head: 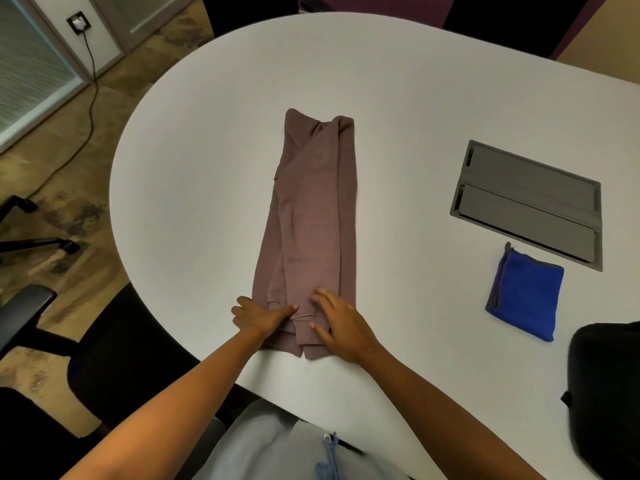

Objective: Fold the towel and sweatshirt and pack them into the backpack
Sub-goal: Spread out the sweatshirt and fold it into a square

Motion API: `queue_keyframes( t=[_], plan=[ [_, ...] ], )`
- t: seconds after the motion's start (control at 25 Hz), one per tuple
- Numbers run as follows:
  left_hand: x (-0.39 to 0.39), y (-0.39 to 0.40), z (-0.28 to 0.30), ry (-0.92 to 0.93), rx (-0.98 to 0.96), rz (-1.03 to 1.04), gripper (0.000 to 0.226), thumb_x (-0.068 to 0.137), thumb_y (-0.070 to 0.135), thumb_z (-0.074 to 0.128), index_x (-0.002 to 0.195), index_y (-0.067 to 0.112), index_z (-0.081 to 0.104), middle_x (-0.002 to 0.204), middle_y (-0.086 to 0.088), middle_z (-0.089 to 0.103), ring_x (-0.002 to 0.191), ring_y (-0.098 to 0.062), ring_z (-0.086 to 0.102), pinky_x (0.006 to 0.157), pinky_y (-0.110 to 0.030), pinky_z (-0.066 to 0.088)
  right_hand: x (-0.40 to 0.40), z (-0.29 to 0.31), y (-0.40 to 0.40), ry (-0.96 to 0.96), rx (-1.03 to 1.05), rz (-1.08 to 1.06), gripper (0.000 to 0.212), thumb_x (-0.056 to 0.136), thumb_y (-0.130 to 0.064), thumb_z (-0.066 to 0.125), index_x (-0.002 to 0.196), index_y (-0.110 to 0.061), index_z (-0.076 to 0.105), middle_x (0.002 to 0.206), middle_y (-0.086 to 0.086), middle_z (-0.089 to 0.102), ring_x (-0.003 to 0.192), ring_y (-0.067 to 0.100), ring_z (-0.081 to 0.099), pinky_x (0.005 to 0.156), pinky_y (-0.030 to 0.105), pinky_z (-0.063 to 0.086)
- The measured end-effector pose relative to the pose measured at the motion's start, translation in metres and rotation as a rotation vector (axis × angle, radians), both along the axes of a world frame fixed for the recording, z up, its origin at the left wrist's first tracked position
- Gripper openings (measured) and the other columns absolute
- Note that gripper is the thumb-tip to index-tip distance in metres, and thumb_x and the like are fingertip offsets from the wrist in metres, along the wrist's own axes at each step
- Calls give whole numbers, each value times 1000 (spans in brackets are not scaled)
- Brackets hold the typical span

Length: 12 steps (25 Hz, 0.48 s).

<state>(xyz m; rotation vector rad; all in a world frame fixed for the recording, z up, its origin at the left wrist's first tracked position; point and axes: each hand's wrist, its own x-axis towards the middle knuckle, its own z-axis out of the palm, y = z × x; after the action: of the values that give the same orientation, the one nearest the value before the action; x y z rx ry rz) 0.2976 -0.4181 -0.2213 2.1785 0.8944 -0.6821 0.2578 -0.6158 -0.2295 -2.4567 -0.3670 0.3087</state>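
A mauve sweatshirt (311,209) lies on the white table (194,161), folded lengthwise into a long narrow strip that runs away from me. My left hand (258,317) grips its near left corner, thumb on top and fingers at the edge. My right hand (341,323) rests flat on the near right part of the hem with fingers spread. A blue towel (524,294) lies folded into a rectangle to the right. The black backpack (606,393) sits at the table's right edge, partly cut off by the frame.
A grey cable hatch (530,202) is set into the table beyond the towel. Black office chairs (114,358) stand at the left by the table's rounded edge. A cable (86,109) runs across the floor to a wall socket.
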Motion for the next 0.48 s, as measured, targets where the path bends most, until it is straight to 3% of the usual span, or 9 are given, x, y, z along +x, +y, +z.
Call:
queue_keyframes(
  t=[0.12,0.2,0.36,0.48],
  plan=[
    [0,3,-6,35,-95,50,128,43,65,91,139,13,23,137,-15,42,124,-38,49,97,-52,51,-13,-19,-10,47,-134,216,74,97,-60,40,158,-27,15,166,-7,10,153,14,8,125,36,13],
    [1,3,-3,55,-219,113,122,44,59,94,135,12,27,129,-11,49,115,-35,56,86,-47,56,-18,-25,-15,68,-160,218,79,96,-64,38,159,-28,6,166,-11,1,153,12,1,125,39,9],
    [5,1,5,76,-434,174,77,60,35,95,118,5,54,110,-9,64,88,-24,64,61,-31,53,-21,-19,-26,18,-80,182,90,91,-69,48,159,-27,8,166,-10,4,153,8,0,126,37,8],
    [1,-3,3,81,-581,239,65,67,20,92,119,2,57,109,-13,68,91,-29,68,72,-38,60,-21,-13,-33,-44,-66,206,97,85,-72,54,159,-26,10,166,-9,5,153,10,1,125,40,7]
  ],
)
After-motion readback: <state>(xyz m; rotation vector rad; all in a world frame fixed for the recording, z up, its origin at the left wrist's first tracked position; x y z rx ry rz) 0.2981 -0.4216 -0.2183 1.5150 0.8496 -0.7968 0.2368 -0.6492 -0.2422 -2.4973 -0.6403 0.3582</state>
